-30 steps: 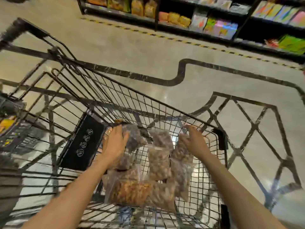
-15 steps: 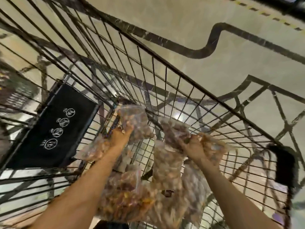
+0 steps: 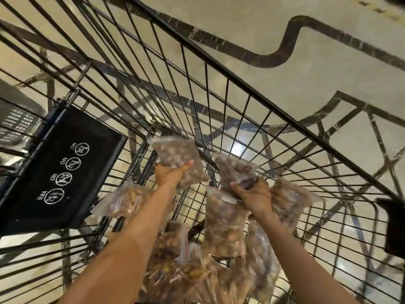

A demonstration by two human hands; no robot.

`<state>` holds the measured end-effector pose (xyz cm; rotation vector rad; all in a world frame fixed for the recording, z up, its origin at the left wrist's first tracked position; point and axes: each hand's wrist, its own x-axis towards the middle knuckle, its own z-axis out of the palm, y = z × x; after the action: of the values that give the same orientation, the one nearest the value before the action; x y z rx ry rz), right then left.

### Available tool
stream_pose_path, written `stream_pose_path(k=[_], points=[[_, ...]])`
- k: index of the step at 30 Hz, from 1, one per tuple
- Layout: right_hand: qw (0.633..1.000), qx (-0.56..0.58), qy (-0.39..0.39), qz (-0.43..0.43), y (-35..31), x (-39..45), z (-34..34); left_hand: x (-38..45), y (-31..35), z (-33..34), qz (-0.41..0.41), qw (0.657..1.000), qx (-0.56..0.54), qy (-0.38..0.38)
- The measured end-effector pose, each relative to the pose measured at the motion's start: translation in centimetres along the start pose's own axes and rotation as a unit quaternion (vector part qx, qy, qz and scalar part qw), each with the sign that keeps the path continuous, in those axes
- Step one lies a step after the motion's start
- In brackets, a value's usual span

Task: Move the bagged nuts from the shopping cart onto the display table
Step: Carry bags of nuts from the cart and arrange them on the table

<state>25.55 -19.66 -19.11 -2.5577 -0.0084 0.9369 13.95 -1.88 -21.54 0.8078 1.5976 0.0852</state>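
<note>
Heap of clear plastic bags of brown nuts (image 3: 195, 279) piled nearest, inside black wire shopping cart (image 3: 238, 119). Left hand (image 3: 169, 174) curled around clear bag of dark nuts (image 3: 175, 153), held above heap. Right hand (image 3: 254, 194) clamped on second nut bag (image 3: 235, 170). Beige marble floor (image 3: 306, 80) seen beyond.

Warm, yellowish indoor light fills the scene, moderately bright, and a white glare spot (image 3: 237, 148) shines on the glossy floor (image 3: 317, 69) behind the cart wires (image 3: 206, 88). The wide-angle lens bends the wires and the floor's dark inlay lines into curves toward the edges. The left edge and lower corners are smeared by motion blur, while the plastic bags (image 3: 223, 229) look soft, with faint sheen.
</note>
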Motion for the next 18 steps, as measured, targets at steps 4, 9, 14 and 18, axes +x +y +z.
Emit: stream_pose_path(k=[4, 9, 14, 18], points=[[1.0, -0.027, 0.008, -0.009, -0.5, 0.4, 0.0, -0.1, 0.1, 0.5, 0.0, 1.0, -0.015, -0.027], [0.998, -0.065, -0.013, 0.005, -1.4, 0.8, 0.2, -0.2, -0.2, 1.0, 0.043, 0.998, -0.037, -0.04], [0.999, -0.043, -0.031, -0.007, -1.7, 1.0, 0.7, -0.3, -0.6, 0.2, 0.061, 0.997, -0.024, -0.039], [0.996, -0.074, -0.043, -0.014, -2.1, 0.3, 1.2, 0.4, -1.0, -1.6, 0.069, 0.996, -0.02, -0.044]])
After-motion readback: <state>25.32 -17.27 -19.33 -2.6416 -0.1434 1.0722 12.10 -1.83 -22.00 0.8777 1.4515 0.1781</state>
